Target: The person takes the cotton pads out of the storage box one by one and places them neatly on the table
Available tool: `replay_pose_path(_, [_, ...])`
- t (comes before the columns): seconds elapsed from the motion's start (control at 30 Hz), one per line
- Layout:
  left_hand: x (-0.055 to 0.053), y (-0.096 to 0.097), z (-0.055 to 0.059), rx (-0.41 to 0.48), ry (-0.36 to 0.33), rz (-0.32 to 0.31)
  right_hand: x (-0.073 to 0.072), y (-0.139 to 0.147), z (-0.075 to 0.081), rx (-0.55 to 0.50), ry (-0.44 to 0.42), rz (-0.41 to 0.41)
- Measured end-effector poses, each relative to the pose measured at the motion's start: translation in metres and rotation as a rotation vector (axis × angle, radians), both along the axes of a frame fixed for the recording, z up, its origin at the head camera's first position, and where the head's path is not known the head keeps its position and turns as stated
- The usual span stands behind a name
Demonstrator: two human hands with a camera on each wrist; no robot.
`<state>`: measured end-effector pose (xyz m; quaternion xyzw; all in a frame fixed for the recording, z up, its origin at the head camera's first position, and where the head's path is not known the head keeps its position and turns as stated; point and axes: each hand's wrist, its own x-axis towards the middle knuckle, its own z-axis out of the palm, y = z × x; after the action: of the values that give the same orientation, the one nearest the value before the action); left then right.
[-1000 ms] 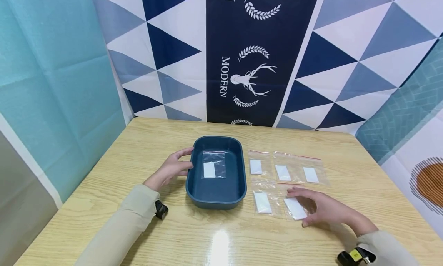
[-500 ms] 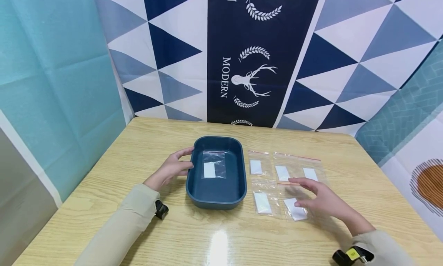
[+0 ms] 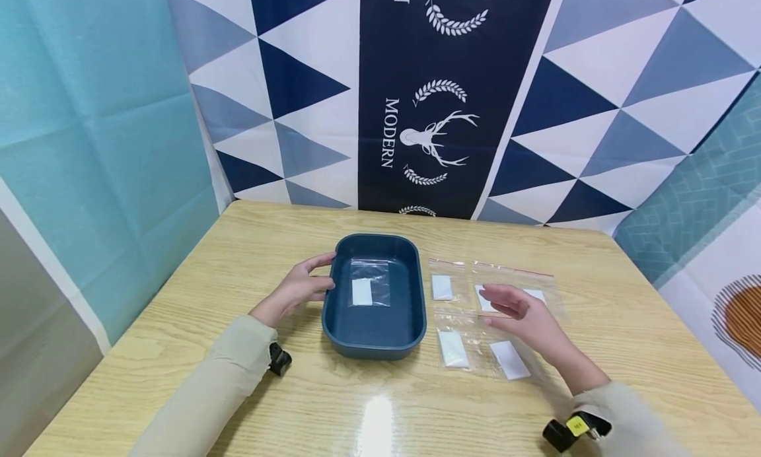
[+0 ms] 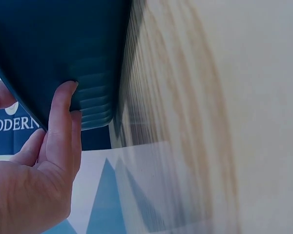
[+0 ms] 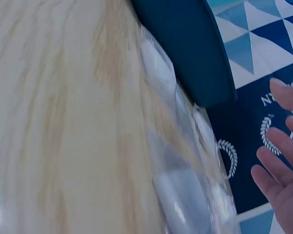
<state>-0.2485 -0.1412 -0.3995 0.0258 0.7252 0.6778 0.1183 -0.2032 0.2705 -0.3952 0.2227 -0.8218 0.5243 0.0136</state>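
My left hand (image 3: 294, 288) rests at the left side of a dark blue rectangular tub (image 3: 373, 343). In the left wrist view, its fingers (image 4: 61, 124) lie against the tub's ribbed outer wall. Inside the tub lies a clear zip-lock bag (image 3: 380, 292) with a white rectangular piece in it. To the right, my right hand (image 3: 529, 318) hovers over similar bags, fingers loosely bent and holding nothing. It partly covers the bags in the back row. Just below it lies the front right bag (image 3: 510, 360), its white piece tilted; beside that is the front left bag (image 3: 454, 349).
The back left bag (image 3: 442, 287) lies close to the tub's right wall. All stand on a light wood-grain table (image 3: 285, 404). A patterned cloth (image 3: 309, 100) hangs behind the table's far edge.
My right hand has lifted off the front right bag and moved up and left, its fingers empty. That bag remains on the table. The left hand and tub have stayed in place.
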Motion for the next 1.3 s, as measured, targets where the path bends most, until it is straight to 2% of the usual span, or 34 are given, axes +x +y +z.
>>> replay_pose_path(0.27, [-0.001,0.001,-0.001,-0.005,0.0,0.0,-0.008,-0.018,-0.001,-0.134,-0.109,-0.067])
replay_pose_path(0.5, [0.0,0.003,-0.001,-0.004,-0.007,0.0,-0.011,-0.029,-0.002,-0.166,-0.142,-0.081])
replay_pose_path(0.8, [-0.001,0.003,0.001,-0.015,-0.017,0.017,-0.017,-0.049,0.004,-0.151,-0.137,-0.088])
replay_pose_path(1.3, [-0.001,0.001,0.003,-0.028,-0.016,0.018,-0.034,-0.092,0.033,-0.095,-0.168,-0.046])
